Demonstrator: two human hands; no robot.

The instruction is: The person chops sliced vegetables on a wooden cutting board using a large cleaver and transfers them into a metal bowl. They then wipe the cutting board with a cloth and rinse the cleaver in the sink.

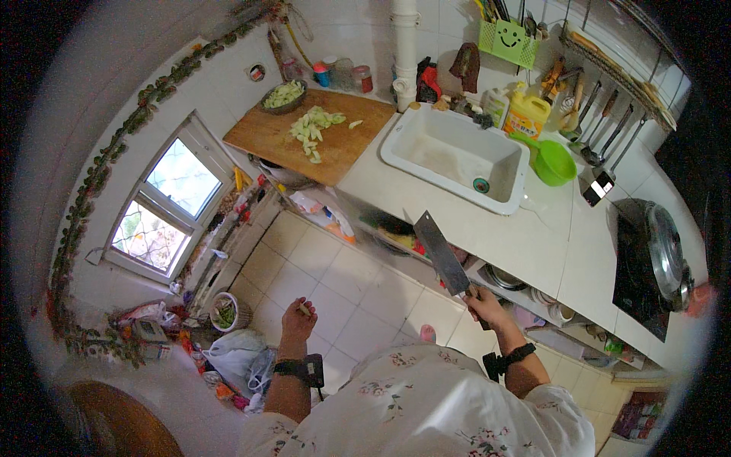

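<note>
My right hand grips the handle of a cleaver, its broad dark blade tilted up in front of the counter edge. Over the tiled floor, my left hand has its fingers curled around a small pale piece, too small to name surely. Chopped pale-green vegetable lies heaped on a wooden cutting board at the far end of the counter, well away from both hands. A bowl filled with similar pieces stands at the board's back left corner.
A white sink is set into the counter, with a green ladle and yellow jug beside it. A lidded pot sits on the black cooktop. A waste basket and plastic bags occupy the floor at left.
</note>
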